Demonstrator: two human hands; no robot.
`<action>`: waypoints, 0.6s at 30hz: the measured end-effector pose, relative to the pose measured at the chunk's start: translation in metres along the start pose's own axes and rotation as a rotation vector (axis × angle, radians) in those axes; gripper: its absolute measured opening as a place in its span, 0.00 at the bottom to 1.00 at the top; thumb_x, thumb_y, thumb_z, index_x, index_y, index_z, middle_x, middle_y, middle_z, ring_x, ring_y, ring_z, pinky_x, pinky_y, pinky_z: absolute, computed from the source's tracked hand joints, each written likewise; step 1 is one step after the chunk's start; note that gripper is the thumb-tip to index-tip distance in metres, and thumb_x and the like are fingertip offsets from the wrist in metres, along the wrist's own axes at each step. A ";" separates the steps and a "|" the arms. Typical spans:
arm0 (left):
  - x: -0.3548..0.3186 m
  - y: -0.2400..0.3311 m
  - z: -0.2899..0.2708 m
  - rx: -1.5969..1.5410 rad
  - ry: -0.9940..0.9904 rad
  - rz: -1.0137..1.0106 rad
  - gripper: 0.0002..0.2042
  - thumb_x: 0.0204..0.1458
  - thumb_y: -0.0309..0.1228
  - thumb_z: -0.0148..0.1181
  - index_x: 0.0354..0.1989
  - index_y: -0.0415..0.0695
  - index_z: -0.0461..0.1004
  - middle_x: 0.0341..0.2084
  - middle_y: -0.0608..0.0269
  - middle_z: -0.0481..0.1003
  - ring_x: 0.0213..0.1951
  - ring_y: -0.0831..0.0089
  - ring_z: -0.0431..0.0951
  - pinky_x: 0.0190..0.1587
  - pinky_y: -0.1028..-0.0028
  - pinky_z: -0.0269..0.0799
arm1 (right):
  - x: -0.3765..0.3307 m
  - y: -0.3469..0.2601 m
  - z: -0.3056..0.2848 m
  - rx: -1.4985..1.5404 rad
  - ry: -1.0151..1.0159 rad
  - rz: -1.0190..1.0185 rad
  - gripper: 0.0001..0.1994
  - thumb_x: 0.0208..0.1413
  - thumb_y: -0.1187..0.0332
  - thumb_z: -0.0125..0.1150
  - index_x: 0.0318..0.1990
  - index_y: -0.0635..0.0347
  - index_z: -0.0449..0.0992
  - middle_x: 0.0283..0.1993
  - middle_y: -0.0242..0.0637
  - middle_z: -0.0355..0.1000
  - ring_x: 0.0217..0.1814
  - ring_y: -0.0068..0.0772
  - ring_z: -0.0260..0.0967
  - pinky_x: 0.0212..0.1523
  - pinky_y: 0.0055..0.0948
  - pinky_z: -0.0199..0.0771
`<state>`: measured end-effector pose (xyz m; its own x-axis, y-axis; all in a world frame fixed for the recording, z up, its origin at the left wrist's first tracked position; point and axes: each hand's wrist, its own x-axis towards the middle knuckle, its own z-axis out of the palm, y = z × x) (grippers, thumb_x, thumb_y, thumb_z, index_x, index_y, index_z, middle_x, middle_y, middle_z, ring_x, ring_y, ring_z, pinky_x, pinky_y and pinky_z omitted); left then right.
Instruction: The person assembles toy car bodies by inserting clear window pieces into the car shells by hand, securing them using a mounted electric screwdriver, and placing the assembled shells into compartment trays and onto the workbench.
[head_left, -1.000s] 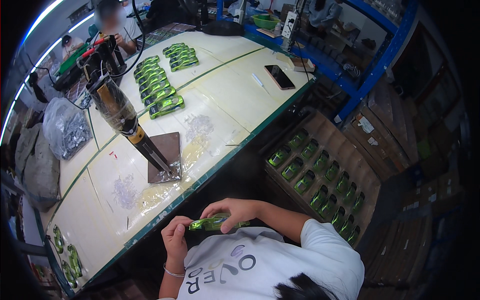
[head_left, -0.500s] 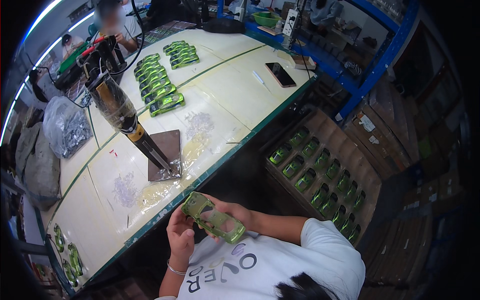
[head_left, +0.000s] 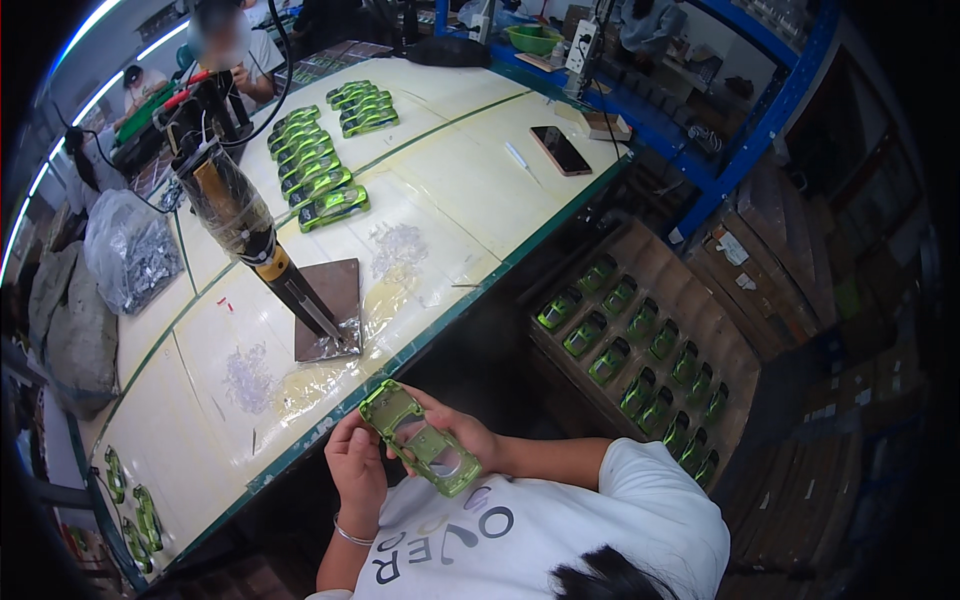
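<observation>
In front of my chest I hold a green toy car body (head_left: pixel 432 446), its hollow underside turned up toward me. My right hand (head_left: pixel 462 432) is closed around its far right side, the fingers partly hidden beneath the shell. Bent fingers of my left hand (head_left: pixel 354 462) meet the left edge of the shell, the thumb pressed close to them. Past the table edge, a black and yellow upright tool (head_left: pixel 275 265) wrapped in clear film points down at a brown plate (head_left: pixel 325 283).
Rows of green car bodies (head_left: pixel 312 160) lie across the table (head_left: pixel 450 180); several more (head_left: pixel 147 517) sit at its left end. Small clear scraps (head_left: pixel 250 378) flank the plate. A phone (head_left: pixel 561 150) rests far right. A brown tray (head_left: pixel 685 275) of car bodies stands at right.
The car body has turned slightly and shifted a little left in my hands. My left thumb has moved up toward its fingers at the shell's edge.
</observation>
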<state>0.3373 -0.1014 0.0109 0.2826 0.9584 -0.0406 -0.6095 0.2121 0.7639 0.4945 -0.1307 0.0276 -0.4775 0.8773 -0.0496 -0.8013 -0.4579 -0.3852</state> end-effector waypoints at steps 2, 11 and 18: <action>0.002 0.005 -0.003 -0.023 -0.004 -0.031 0.13 0.50 0.29 0.48 0.40 0.32 0.66 0.34 0.57 0.70 0.34 0.73 0.70 0.36 0.76 0.65 | 0.002 -0.006 -0.003 -0.038 -0.025 0.034 0.34 0.49 0.60 0.47 0.60 0.51 0.37 0.41 0.43 0.62 0.36 0.30 0.64 0.35 0.31 0.69; 0.009 0.014 -0.002 -0.059 -0.036 -0.232 0.12 0.51 0.30 0.45 0.36 0.33 0.68 0.32 0.57 0.71 0.33 0.72 0.70 0.38 0.75 0.64 | 0.003 -0.016 -0.012 -0.363 -0.046 0.043 0.34 0.47 0.61 0.48 0.60 0.59 0.41 0.43 0.39 0.59 0.36 0.23 0.61 0.38 0.20 0.63; 0.007 0.010 0.013 -0.091 -0.105 -0.155 0.17 0.50 0.33 0.46 0.44 0.32 0.64 0.37 0.56 0.70 0.37 0.72 0.69 0.37 0.75 0.64 | 0.003 -0.016 -0.013 -0.182 0.012 0.035 0.35 0.47 0.58 0.46 0.60 0.55 0.37 0.43 0.46 0.60 0.38 0.31 0.63 0.37 0.29 0.66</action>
<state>0.3431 -0.0952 0.0264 0.4507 0.8889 -0.0824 -0.6156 0.3763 0.6924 0.5108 -0.1189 0.0214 -0.4985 0.8634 -0.0769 -0.7049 -0.4555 -0.5437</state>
